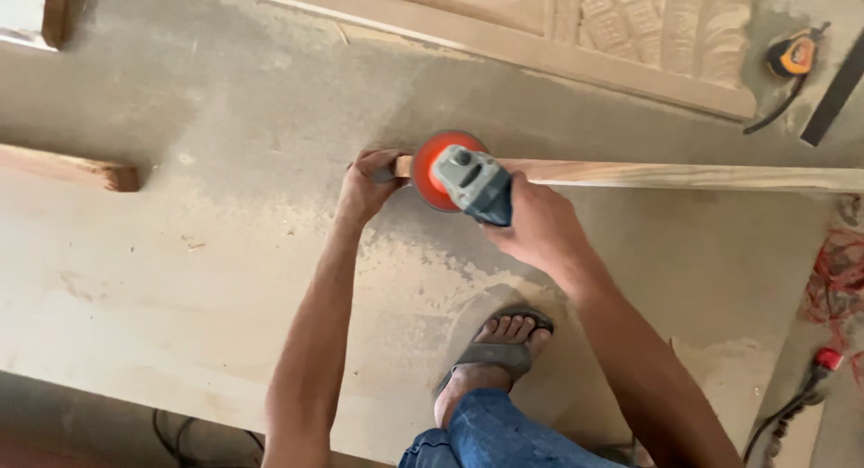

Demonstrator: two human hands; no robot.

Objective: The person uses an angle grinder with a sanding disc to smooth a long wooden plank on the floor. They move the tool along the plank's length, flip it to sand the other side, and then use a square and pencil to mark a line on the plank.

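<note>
Dusty board flooring (180,279) lies under a long wooden strip (684,175). Both arms reach forward from a crouch, one sandalled foot (497,351) planted between them. The left hand (367,185) is clenched on the strip's near end; the right hand (533,223) grasps a grey angle grinder (475,182) whose orange disc (430,171) meets that end.

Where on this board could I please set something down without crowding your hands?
Bare board lies left of the left hand, below the wood block. It is crowded where the right hand holds the grinder on the wooden strip.
</note>
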